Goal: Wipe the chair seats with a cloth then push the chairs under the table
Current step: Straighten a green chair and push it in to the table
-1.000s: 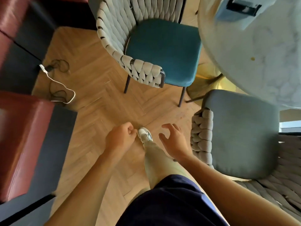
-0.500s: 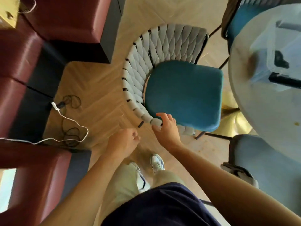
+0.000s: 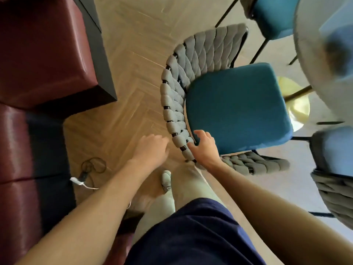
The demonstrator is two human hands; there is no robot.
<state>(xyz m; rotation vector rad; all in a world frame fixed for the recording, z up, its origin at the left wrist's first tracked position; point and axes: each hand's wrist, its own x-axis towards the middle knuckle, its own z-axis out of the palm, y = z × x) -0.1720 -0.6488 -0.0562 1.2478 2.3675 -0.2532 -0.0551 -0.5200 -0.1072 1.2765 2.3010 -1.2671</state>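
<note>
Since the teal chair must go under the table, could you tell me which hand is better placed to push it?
Right. The right hand holds the woven back of the teal chair; the left hand hangs empty beside it, over the floor.

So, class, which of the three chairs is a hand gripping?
The middle chair, teal seat: the right hand grips its woven grey backrest. The teal chair beyond and the grey-blue chair on the right are untouched.

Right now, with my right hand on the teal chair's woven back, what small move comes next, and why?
Probably bring the left hand onto the woven back too: only the right hand holds it, and the teal seat stands clear of the table.
</note>
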